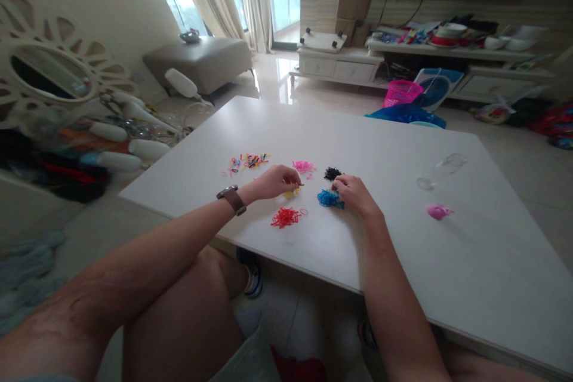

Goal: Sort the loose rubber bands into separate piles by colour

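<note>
Small rubber bands lie sorted by colour on the white table (403, 155). My left hand (282, 179), with a watch on its wrist, hovers over the yellow bands (292, 193) and pinches a small dark rubber band (301, 184) at the fingertips. My right hand (353, 192) has its fingers drawn together beside the blue bands (330, 198) and just below the black bands (332, 173); what is between them is hidden. Beyond my left hand are the pink bands (303, 167). Nearer me lie the red bands (285, 217). A mixed-colour pile (253, 160) is at the left.
On the right of the table are a clear plastic container (451, 161), lying down, and a pink-purple object (437, 211). A lamp with white shades (147, 149) stands by the left edge. Past the table are a pink basket (403, 93) and a low cabinet (335, 65).
</note>
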A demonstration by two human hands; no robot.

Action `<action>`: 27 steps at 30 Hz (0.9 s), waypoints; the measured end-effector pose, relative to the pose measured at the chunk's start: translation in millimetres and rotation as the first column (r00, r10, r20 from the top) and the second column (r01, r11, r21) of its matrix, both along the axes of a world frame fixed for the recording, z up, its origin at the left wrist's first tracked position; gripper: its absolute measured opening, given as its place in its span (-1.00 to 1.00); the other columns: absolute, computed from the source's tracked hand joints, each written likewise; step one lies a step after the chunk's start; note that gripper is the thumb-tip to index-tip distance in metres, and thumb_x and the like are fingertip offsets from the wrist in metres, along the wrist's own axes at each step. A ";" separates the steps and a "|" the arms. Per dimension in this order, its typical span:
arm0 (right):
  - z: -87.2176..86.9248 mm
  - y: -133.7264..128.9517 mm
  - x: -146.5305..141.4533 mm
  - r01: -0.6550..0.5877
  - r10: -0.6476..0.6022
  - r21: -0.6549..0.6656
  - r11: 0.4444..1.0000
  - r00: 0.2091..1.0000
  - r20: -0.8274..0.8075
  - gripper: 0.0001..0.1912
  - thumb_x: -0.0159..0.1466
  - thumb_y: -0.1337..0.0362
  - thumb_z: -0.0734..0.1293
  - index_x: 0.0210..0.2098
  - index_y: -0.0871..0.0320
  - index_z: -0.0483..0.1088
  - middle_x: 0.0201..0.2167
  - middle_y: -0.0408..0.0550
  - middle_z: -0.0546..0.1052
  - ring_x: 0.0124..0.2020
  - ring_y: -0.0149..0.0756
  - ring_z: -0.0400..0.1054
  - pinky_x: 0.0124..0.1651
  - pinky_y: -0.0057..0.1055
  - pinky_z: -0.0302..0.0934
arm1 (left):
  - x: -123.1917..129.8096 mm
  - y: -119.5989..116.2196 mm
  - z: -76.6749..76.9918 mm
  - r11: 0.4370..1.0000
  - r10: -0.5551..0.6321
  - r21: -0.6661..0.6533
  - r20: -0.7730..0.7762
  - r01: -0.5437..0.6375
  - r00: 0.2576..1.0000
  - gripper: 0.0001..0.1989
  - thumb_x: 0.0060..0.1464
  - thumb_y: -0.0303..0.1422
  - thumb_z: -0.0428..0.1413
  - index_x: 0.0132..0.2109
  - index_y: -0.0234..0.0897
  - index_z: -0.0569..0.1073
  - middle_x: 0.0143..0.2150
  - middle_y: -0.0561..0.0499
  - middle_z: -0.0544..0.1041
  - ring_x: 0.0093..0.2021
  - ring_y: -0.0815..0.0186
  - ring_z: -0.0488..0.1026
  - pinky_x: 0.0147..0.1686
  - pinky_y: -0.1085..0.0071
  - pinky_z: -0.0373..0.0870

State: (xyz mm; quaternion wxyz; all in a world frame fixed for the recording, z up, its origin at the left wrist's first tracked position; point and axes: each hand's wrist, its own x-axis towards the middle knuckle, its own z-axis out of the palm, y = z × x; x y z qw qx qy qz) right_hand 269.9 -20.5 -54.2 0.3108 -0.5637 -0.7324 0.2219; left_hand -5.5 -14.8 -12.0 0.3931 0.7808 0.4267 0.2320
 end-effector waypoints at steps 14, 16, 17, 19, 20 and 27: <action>5.1 3.1 1.6 0.102 -0.102 -0.263 0.959 0.995 0.015 -0.49 0.38 0.00 0.12 -0.49 0.13 0.50 -0.45 -0.01 0.59 -0.38 -0.25 0.43 -0.28 -0.40 0.14 | 0.1 -1.2 1.7 1.000 -0.027 0.000 -0.032 0.027 0.999 -0.88 0.06 -0.39 0.20 -0.28 -0.35 0.61 -0.38 -0.04 0.62 -0.40 0.38 0.47 -0.34 0.47 0.38; 6.1 3.2 2.1 0.153 -0.139 -0.229 0.961 0.987 0.075 -0.51 0.38 0.01 0.13 -0.47 0.12 0.50 -0.39 0.01 0.62 -0.31 -0.22 0.45 -0.23 -0.39 0.15 | 0.2 -1.6 2.1 1.000 -0.029 -0.009 -0.035 0.029 0.999 -0.88 0.06 -0.40 0.20 -0.28 -0.35 0.60 -0.38 -0.04 0.62 -0.40 0.38 0.47 -0.34 0.47 0.37; 6.2 3.2 2.2 0.166 -0.148 -0.215 0.962 0.984 0.098 -0.52 0.38 0.01 0.13 -0.47 0.11 0.50 -0.36 0.02 0.62 -0.28 -0.21 0.46 -0.21 -0.38 0.16 | 0.2 -1.9 2.3 0.999 -0.031 -0.012 -0.037 0.031 0.999 -0.88 0.07 -0.40 0.20 -0.28 -0.35 0.60 -0.38 -0.03 0.62 -0.40 0.38 0.47 -0.34 0.48 0.37; 5.6 2.8 1.8 0.149 -0.132 -0.223 0.963 0.987 0.091 -0.51 0.39 0.00 0.14 -0.45 0.11 0.51 -0.35 0.04 0.62 -0.27 -0.18 0.46 -0.21 -0.37 0.17 | 0.4 -2.2 2.7 0.999 -0.036 -0.009 -0.043 0.036 0.998 -0.89 0.07 -0.41 0.19 -0.28 -0.35 0.60 -0.38 -0.03 0.62 -0.41 0.39 0.47 -0.33 0.48 0.37; 5.1 2.5 1.4 0.123 -0.111 -0.244 0.962 0.992 0.062 -0.51 0.39 -0.02 0.14 -0.44 0.12 0.51 -0.36 0.04 0.62 -0.28 -0.18 0.46 -0.22 -0.36 0.19 | 0.5 -2.4 2.9 0.999 -0.037 -0.005 -0.047 0.037 0.998 -0.89 0.07 -0.41 0.19 -0.28 -0.35 0.60 -0.38 -0.03 0.62 -0.41 0.39 0.47 -0.33 0.48 0.37; 8.0 1.5 -3.1 0.100 -0.106 -0.135 0.986 0.994 -0.040 -0.53 0.38 -0.02 0.18 -0.45 0.12 0.51 -0.44 0.00 0.58 -0.39 -0.22 0.42 -0.30 -0.35 0.18 | 0.8 -1.7 2.0 0.999 -0.039 -0.002 -0.046 0.039 0.998 -0.88 0.07 -0.40 0.20 -0.27 -0.35 0.61 -0.36 -0.04 0.63 -0.39 0.36 0.49 -0.32 0.47 0.39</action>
